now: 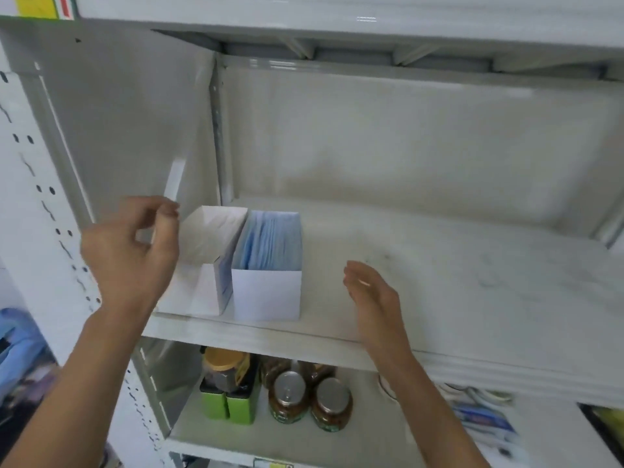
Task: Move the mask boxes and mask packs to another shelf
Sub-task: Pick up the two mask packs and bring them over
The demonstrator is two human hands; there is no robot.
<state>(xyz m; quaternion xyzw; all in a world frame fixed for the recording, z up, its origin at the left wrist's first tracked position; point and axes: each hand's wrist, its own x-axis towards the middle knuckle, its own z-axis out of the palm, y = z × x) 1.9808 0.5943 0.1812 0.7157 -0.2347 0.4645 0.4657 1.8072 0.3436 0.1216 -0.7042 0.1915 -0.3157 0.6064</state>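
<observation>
Left hand (pixel 131 251): we have it raised at the left end of the shelf, fingers curled loosely with thumb and forefinger tips close together; we cannot tell whether they pinch anything, and it appears to hold nothing.
Empty mask box (pixel 206 265): it stands open-topped at the far left of the shelf, just right of our left hand and partly behind it; we see no masks inside.
Full mask box (pixel 266 288): it stands touching or just beside the empty one, open on top, with blue masks packed upright inside.
Shelf (pixel 439 275): its white surface is bare to the right of the two boxes.
Right hand (pixel 371 298): we hold it on edge near the front lip, apart from the full box, fingers straight and together, holding nothing.
Lower shelf (pixel 368 430): jars (pixel 309 400) and green tins (pixel 233 405) sit directly below the boxes.
Mask packs: none that we can make out here.
Risk: both boxes are open-topped and light, so we judge that tilting or squeezing the full one could spill masks onto the jars.
Risk: the left box sits close to the front edge, so a careless knock from our left hand could tip it off.
</observation>
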